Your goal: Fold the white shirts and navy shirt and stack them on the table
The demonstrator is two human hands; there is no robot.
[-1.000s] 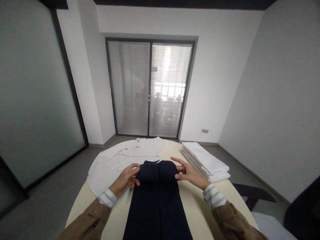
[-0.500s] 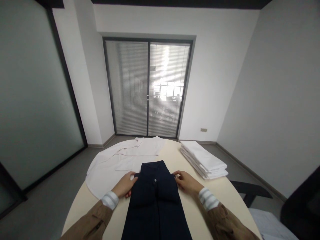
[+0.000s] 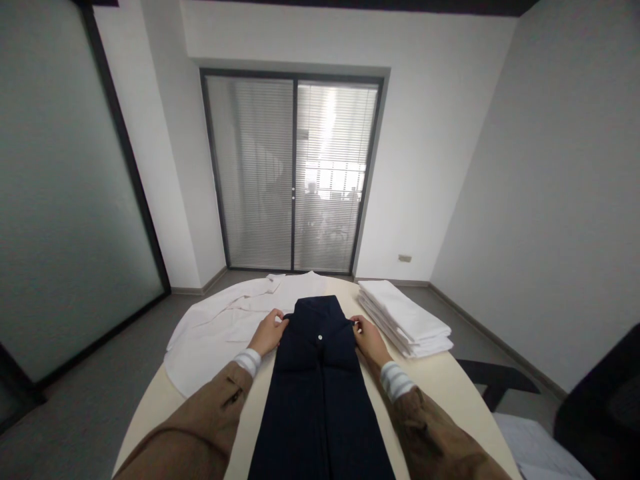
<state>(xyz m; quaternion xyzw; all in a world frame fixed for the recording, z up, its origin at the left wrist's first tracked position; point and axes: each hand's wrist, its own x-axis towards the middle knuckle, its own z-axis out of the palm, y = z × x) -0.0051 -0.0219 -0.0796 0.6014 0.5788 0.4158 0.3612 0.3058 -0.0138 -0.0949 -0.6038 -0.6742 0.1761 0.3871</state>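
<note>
A dark navy shirt (image 3: pixel 320 387) lies lengthwise down the middle of a round cream table (image 3: pixel 445 393), collar at the far end and a white button showing near the top. My left hand (image 3: pixel 269 331) grips the shirt's left shoulder edge with curled fingers. My right hand (image 3: pixel 369 337) pinches the right shoulder edge. Both arms wear brown sleeves with striped cuffs.
A white shirt (image 3: pixel 220 327) lies spread over the table's far left. A stack of folded white cloths (image 3: pixel 405 319) sits at the far right. Beyond the table are glass sliding doors with blinds (image 3: pixel 293 173). A dark chair (image 3: pixel 495 380) stands at the right.
The shirt's folded far end has been flattened out and the shirt pushed farther across the table. Both hands went from open beside it to gripping its shoulders and stretched forward.
</note>
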